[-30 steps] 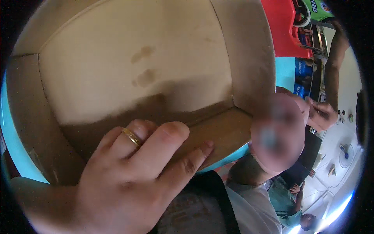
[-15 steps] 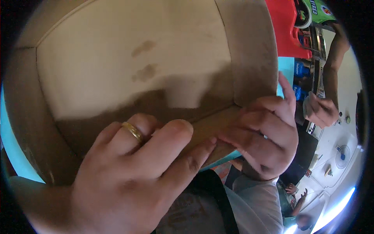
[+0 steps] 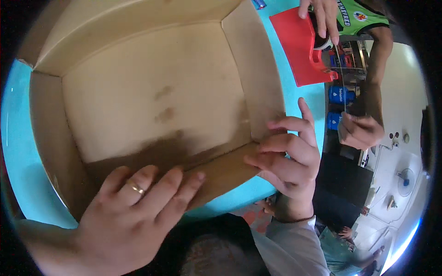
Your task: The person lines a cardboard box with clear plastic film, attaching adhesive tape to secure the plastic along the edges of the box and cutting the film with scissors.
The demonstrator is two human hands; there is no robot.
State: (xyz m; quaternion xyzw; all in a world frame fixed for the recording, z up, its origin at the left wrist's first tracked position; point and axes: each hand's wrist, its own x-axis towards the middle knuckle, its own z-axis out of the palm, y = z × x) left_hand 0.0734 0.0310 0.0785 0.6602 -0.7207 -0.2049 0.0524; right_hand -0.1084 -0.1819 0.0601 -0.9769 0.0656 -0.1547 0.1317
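An open brown cardboard box (image 3: 202, 60) lies in front of me, with dark stains and a shadow on its inner bottom. My left hand (image 3: 133, 216), a gold-coloured ring on one finger, holds the near wall; its fingers reach over to the inner side and its thumb is hidden. At the near right corner, my right hand (image 3: 294, 161) grips the wall with bent fingers, the little finger sticking up.
The box rests on a turquoise table (image 3: 18, 138). Beyond its right side are a red plastic stand (image 3: 294, 46) and a co-worker's hands (image 3: 363, 131), with a thin strip stretched between them. Blue containers (image 3: 338, 94) stand farther right; another person (image 3: 338, 248) is at lower right.
The box now appears smaller and lower, showing more of its walls and the table. My left fingers have straightened along the near wall. A co-worker's other hand has come into view by the red stand.
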